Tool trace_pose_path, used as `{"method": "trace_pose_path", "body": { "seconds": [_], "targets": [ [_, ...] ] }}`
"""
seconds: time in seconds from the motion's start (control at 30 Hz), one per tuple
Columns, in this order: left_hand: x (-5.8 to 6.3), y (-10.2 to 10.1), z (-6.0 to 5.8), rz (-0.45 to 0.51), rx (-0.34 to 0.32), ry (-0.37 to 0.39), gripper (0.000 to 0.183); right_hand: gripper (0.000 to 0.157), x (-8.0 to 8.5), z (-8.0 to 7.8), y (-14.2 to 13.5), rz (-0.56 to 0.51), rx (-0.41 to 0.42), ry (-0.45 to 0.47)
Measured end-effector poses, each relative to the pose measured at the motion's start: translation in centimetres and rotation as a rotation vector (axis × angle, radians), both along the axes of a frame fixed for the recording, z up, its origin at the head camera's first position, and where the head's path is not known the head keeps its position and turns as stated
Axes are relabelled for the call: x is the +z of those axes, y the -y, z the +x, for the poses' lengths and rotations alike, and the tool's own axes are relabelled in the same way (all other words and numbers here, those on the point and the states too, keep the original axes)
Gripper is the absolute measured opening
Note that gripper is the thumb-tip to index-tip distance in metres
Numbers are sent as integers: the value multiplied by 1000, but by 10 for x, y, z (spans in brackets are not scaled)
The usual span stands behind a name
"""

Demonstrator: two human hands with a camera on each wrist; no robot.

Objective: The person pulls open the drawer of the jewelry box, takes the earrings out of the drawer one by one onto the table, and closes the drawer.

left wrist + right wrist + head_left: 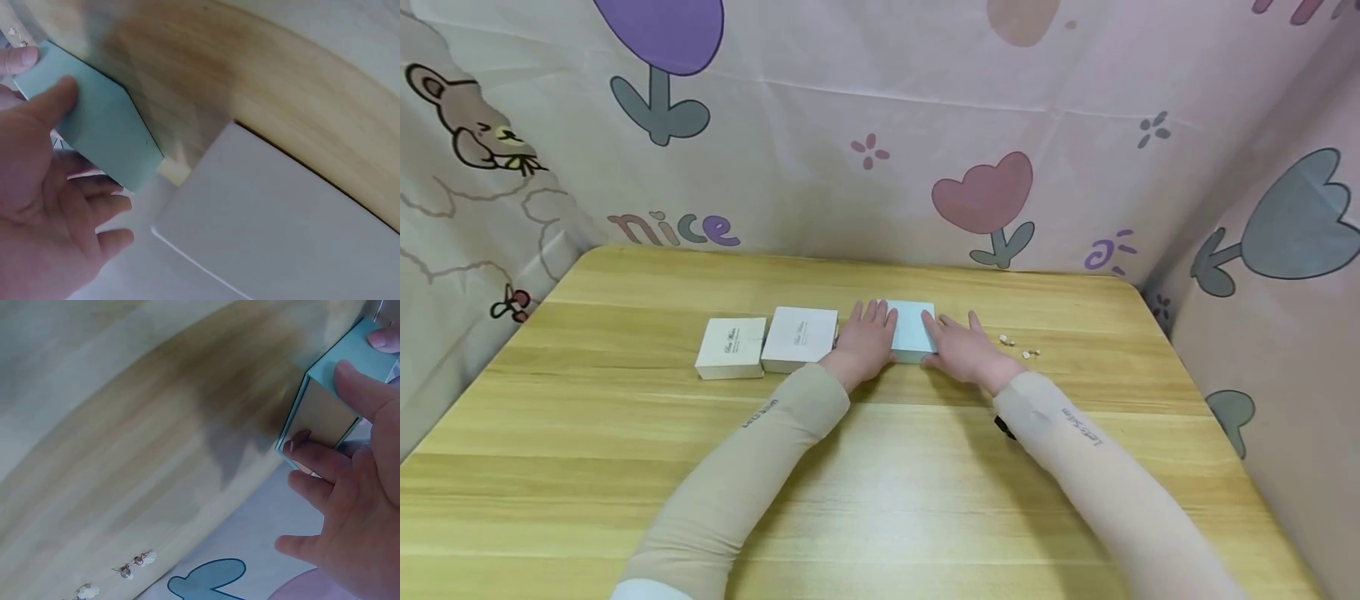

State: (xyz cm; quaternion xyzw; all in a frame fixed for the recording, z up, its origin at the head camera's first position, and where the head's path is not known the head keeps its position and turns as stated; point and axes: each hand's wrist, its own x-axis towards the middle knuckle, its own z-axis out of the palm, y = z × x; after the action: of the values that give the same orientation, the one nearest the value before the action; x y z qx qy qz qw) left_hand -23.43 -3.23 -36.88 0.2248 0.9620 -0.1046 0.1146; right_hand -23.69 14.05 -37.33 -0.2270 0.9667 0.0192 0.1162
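A light blue box sits on the wooden table between my two hands. My left hand holds its left side; in the left wrist view that thumb rests on the blue face while the other fingers reach along the far edge. From the right, my right hand grips the box, with its thumb on the blue near face and a finger against the beige side; its outer fingers extend free. A pair of small earrings lies right of the right hand.
Two white boxes with small printing stand left of my left hand: a larger one and a smaller one beside it. A patterned cloth hangs behind the wooden table and on both sides.
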Motion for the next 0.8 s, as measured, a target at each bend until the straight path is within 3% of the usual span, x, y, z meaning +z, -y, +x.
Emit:
{"method": "trace_pose_path", "body": {
  "seconds": [0.23, 0.43, 0.8],
  "targets": [
    [0, -4, -3, -17, 29, -60, 62, 80, 2, -8, 4, 3, -31, 28],
    [3, -3, 0, -11, 36, -53, 48, 80, 3, -9, 5, -2, -48, 35],
    [4, 0, 0, -4, 21, -87, 47, 57, 2, -1, 11, 5, -22, -244]
  ]
}}
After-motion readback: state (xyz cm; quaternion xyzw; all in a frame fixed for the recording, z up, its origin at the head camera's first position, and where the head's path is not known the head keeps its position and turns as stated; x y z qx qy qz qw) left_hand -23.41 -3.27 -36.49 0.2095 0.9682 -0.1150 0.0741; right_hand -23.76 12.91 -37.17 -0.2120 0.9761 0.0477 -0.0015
